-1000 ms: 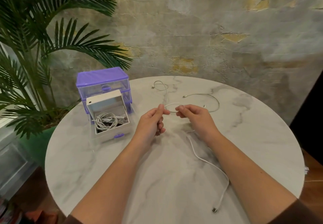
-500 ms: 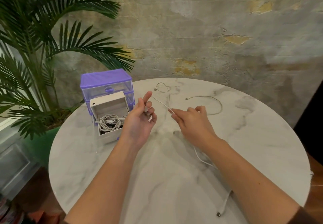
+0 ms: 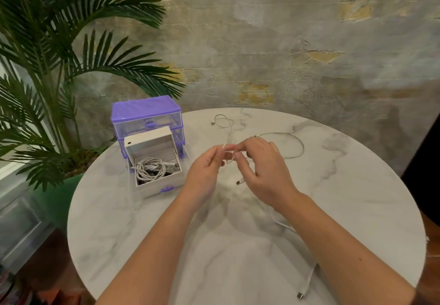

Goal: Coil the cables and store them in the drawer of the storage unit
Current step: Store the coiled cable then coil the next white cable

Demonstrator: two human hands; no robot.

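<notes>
Comparing with a moment ago, I see my left hand (image 3: 206,166) and right hand (image 3: 259,171) now both pinching the thin white cable (image 3: 230,135) above the tabletop's (image 3: 357,185) middle, so coiling has begun.

Two hands (image 3: 207,169) (image 3: 264,173), three loose white cables (image 3: 228,126) (image 3: 295,145) (image 3: 309,278), one storage unit (image 3: 145,114), one open drawer (image 3: 157,185), one potted palm (image 3: 59,66).

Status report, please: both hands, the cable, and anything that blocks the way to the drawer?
Left hand and right hand both pinch white cable above table. Drawer open, coiled cables inside. Nothing blocks path.
</notes>
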